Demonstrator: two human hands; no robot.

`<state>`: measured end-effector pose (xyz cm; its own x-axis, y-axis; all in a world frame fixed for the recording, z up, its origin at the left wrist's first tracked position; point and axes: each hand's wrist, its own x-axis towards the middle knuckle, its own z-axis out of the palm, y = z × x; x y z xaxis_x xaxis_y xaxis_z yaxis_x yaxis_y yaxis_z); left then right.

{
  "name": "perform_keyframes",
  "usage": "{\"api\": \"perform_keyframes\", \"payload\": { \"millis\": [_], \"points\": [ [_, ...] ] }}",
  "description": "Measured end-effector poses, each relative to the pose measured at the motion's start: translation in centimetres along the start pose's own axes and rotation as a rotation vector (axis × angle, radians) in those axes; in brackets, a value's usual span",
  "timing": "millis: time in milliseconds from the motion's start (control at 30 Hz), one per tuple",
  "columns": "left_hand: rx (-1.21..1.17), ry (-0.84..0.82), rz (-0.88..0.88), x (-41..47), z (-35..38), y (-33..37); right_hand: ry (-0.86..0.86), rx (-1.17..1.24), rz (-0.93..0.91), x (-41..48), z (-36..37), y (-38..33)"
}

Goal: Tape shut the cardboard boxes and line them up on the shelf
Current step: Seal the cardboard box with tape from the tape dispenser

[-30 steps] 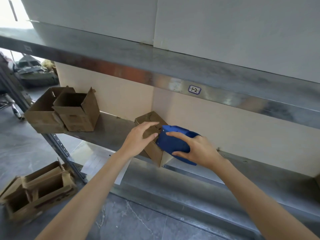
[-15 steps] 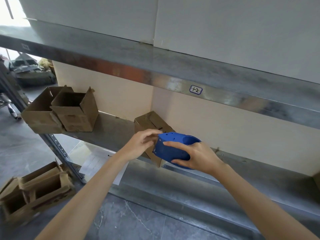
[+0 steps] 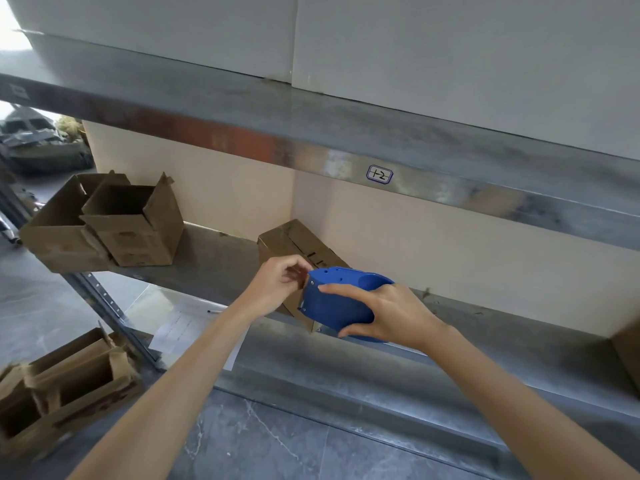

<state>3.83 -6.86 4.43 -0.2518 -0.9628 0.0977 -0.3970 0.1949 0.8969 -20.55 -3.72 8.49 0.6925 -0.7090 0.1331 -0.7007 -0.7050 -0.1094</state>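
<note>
A closed brown cardboard box (image 3: pixel 294 242) stands on the metal shelf (image 3: pixel 214 261) at the middle. My right hand (image 3: pixel 384 315) grips a blue tape dispenser (image 3: pixel 337 301) in front of the box's near end. My left hand (image 3: pixel 277 287) has its fingers curled at the dispenser's left tip, pinching what looks like the tape end; the tape itself is too small to make out. Two open cardboard boxes (image 3: pixel 135 226) stand at the shelf's left end.
An upper metal shelf (image 3: pixel 346 143) with white panels overhangs the work. Several open boxes (image 3: pixel 65 386) lie on the grey floor at lower left, beside the shelf post (image 3: pixel 114 317). Paper sheets (image 3: pixel 187 327) lie under the shelf. A brown box edge (image 3: pixel 628 355) shows at far right.
My left hand left the top of the box and came to the dispenser's left tip, fingers curling there. My right hand turned the dispenser slightly and kept its grip.
</note>
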Motion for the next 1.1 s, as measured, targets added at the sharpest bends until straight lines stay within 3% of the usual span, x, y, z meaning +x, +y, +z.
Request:
{"api": "perform_keyframes", "payload": {
  "millis": [467,767,1100],
  "points": [
    [0.057,0.119,-0.069,-1.1,-3.4,-1.5,-0.096,-0.090,0.157,-3.1,-2.1,3.5],
    [-0.038,0.068,-0.083,-2.5,1.3,-1.5,-0.157,-0.128,0.235,-5.8,-1.8,5.5],
    [0.068,0.194,-0.083,-2.0,3.4,-2.0,-0.172,-0.150,0.235,-5.9,-1.2,5.5]
  ]
}}
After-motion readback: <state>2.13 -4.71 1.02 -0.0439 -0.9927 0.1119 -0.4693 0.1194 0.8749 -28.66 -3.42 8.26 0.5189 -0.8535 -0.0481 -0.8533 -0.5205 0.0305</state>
